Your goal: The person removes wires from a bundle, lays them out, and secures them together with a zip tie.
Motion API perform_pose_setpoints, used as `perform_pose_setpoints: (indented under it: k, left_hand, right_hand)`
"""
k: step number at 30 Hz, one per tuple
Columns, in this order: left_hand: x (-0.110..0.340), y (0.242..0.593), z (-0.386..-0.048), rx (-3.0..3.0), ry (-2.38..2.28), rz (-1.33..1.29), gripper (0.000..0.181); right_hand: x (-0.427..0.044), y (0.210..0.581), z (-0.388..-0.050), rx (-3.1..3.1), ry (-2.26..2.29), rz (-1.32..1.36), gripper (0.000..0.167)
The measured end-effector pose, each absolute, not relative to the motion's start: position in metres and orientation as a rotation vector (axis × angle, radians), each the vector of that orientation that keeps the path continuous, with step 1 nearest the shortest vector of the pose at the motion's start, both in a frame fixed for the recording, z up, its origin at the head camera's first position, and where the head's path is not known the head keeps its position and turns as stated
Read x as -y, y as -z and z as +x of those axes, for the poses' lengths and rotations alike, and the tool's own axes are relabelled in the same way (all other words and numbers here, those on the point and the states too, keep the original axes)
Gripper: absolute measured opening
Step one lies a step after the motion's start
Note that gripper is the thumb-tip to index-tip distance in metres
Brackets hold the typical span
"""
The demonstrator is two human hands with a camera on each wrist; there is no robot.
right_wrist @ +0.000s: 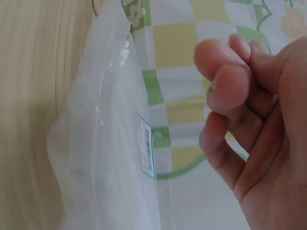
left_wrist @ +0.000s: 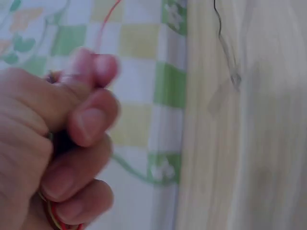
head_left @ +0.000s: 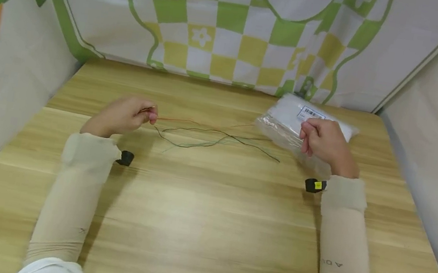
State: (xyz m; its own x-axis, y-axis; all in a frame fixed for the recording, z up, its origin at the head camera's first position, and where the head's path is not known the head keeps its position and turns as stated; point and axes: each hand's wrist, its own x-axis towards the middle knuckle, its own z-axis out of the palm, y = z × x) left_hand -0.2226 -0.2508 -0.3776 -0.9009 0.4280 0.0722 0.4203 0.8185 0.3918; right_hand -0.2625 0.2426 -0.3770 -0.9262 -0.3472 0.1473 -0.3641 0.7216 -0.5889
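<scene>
In the head view, my left hand [head_left: 130, 116] is raised over the table's left side and pinches a thin orange-red thread [head_left: 175, 119] between thumb and forefinger. The left wrist view shows this red thread [left_wrist: 109, 17] leaving the fingertips, with red and yellowish strands [left_wrist: 60, 218] under the curled lower fingers. Dark and green threads [head_left: 188, 146] lie loosely crossed on the table between the hands. My right hand [head_left: 324, 140] hovers over a clear plastic bag [head_left: 279, 129], fingers curled and thumb near the forefinger. Nothing shows in its grip in the right wrist view.
The plastic bag holds white contents and carries a barcode label [right_wrist: 145, 146]. It lies at the back right of the wooden table [head_left: 197, 227]. A printed cloth [head_left: 230, 15] hangs behind the table, with pale cloth walls on both sides.
</scene>
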Motion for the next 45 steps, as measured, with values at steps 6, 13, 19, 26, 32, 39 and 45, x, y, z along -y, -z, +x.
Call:
perform_pose_setpoints:
  k: [6, 13, 19, 26, 32, 39, 45]
  left_hand:
    - [0.233, 0.371, -0.221, -2.86, -0.636, 0.771, 0.019]
    - [0.235, 0.374, -0.222, -2.792, -0.645, 0.765, 0.02]
    - [0.256, 0.376, -0.223, -2.652, -0.743, 0.738, 0.019]
    - [0.255, 0.381, -0.224, -2.645, -0.739, 0.759, 0.016]
    - [0.236, 0.387, -0.227, -2.714, -0.673, 0.809, 0.02]
    - [0.236, 0.389, -0.229, -2.888, -0.62, 0.75, 0.02]
    - [0.228, 0.387, -0.225, -2.896, -0.596, 0.712, 0.028]
  right_hand:
    - [-0.232, 0.375, -0.272, 2.891, -1.006, 0.776, 0.044]
    - [-0.223, 0.377, -0.271, 2.932, -0.972, 0.788, 0.039]
    - [-0.216, 0.381, -0.27, 2.965, -0.929, 0.806, 0.037]
    - [-0.216, 0.383, -0.267, 3.008, -0.891, 0.797, 0.039]
    - [-0.216, 0.387, -0.265, 3.052, -0.91, 0.779, 0.039]
    - [-0.212, 0.387, -0.265, 3.079, -0.923, 0.799, 0.026]
    - [-0.203, 0.388, -0.261, 3.013, -0.86, 0.917, 0.013]
